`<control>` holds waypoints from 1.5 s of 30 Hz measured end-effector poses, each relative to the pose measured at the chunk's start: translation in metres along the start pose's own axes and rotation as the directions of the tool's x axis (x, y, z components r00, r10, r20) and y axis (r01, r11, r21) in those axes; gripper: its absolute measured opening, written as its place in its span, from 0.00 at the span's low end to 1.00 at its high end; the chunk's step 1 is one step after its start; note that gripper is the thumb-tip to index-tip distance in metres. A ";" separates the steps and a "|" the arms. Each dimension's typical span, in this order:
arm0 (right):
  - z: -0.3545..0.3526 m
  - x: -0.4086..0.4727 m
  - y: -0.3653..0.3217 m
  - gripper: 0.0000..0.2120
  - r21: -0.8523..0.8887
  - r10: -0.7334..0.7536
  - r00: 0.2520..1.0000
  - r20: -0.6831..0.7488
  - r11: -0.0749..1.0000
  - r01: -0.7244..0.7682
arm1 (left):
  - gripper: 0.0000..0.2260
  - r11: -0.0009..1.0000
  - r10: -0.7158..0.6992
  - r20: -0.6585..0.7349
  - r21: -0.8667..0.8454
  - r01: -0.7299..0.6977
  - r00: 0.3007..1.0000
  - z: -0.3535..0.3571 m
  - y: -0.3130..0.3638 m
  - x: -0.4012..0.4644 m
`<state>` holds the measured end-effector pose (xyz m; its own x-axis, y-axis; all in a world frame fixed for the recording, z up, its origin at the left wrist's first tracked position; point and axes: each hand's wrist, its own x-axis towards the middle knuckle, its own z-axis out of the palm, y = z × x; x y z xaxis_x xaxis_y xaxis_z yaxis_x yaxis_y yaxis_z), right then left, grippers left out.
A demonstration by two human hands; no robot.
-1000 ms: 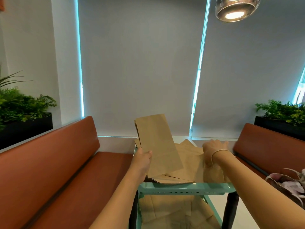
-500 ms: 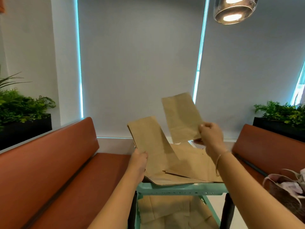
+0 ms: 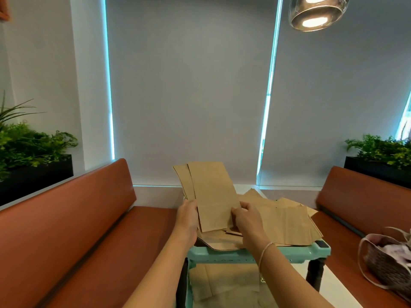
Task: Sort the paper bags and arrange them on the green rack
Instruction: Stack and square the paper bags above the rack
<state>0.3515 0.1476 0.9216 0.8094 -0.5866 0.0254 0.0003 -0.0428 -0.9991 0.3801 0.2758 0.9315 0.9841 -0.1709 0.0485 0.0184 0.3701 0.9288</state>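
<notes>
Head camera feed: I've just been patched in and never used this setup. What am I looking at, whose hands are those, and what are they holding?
There is no robot here. The one picture comes from a wide-angle camera worn on a person's head, looking forward and down, so the two bare arms are that person's own. The left hand and right hand together hold a small stack of flat paper bags upright. More loose bags lie spread on the top shelf of the green rack, with others on its lower shelf. Brown benches stand on both sides; a handbag sits on the right one.
</notes>
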 end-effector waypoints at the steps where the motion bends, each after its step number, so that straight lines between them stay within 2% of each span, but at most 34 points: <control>1: 0.001 -0.003 -0.002 0.10 0.004 -0.007 1.000 0.028 1.000 0.006 | 0.07 1.000 -0.007 -0.014 -0.007 0.006 1.000 -0.001 0.000 0.002; 3: 0.001 -0.006 -0.003 0.11 -0.027 -0.042 0.997 0.070 0.999 0.044 | 0.09 1.000 -0.017 -0.027 -0.011 0.017 1.000 -0.002 0.000 0.002; 6: -0.001 -0.009 -0.005 0.16 -0.078 -0.104 0.986 0.129 0.990 0.115 | 0.17 0.999 -0.031 0.026 -0.021 0.031 0.999 -0.002 -0.001 0.001; 9: -0.007 -0.011 -0.007 0.19 -0.112 -0.141 0.976 0.163 0.981 0.160 | 0.20 0.999 -0.045 0.053 -0.025 0.047 0.998 -0.001 -0.001 0.001; 14: -0.018 -0.013 -0.012 0.20 -0.179 -0.169 0.956 0.238 0.960 0.214 | 0.17 0.998 -0.064 0.019 -0.016 0.064 0.998 -0.001 -0.004 0.005; 20: -0.022 -0.013 -0.017 0.21 -0.196 -0.186 0.941 0.283 0.949 0.246 | 0.13 0.985 -0.161 -0.011 -0.057 0.160 0.987 0.000 0.003 0.018; 25: -0.032 -0.003 -0.025 0.19 -0.310 -0.211 0.937 0.279 0.904 0.296 | 0.09 0.991 -0.129 -0.034 -0.045 0.127 0.991 0.005 0.000 0.020; 27: -0.043 0.010 -0.031 0.21 -0.457 -0.270 0.931 0.246 0.814 0.357 | 0.10 0.995 -0.100 -0.028 -0.029 0.099 0.995 0.005 -0.003 0.020; 30: -0.064 0.036 -0.037 0.28 -0.768 -0.278 0.925 0.259 0.521 0.372 | 0.11 0.997 -0.081 -0.021 -0.004 0.081 0.996 0.006 -0.005 0.020; 32: -0.075 0.050 -0.037 0.35 -0.885 -0.165 0.941 0.297 0.322 0.336 | 0.10 0.996 -0.091 -0.030 -0.009 0.091 0.995 0.005 -0.005 0.020; 35: -0.081 0.059 -0.037 0.44 -0.944 0.050 0.950 0.307 0.140 0.298 | 0.09 0.990 -0.124 -0.036 -0.065 0.122 0.992 0.003 -0.003 0.021; 37: -0.080 0.059 -0.036 0.46 -0.956 0.119 0.949 0.292 0.017 0.292 | 0.08 0.987 -0.136 -0.033 -0.092 0.132 0.990 0.003 -0.002 0.020; 39: -0.077 0.058 -0.034 0.44 -0.953 0.130 0.950 0.285 -0.069 0.296 | 0.07 0.985 -0.141 -0.030 -0.101 0.138 0.989 0.004 -0.002 0.018; 45: -0.073 0.055 -0.033 0.44 -0.959 0.151 0.961 0.232 -0.129 0.252 | 0.08 0.985 -0.138 -0.023 -0.104 0.135 0.990 0.002 -0.002 0.016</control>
<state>0.3535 0.0576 0.9583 0.9142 -0.3825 -0.1342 -0.3594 -0.9179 0.1680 0.3950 0.2706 0.9308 0.9759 -0.1994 -0.0887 0.1695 0.4364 0.8836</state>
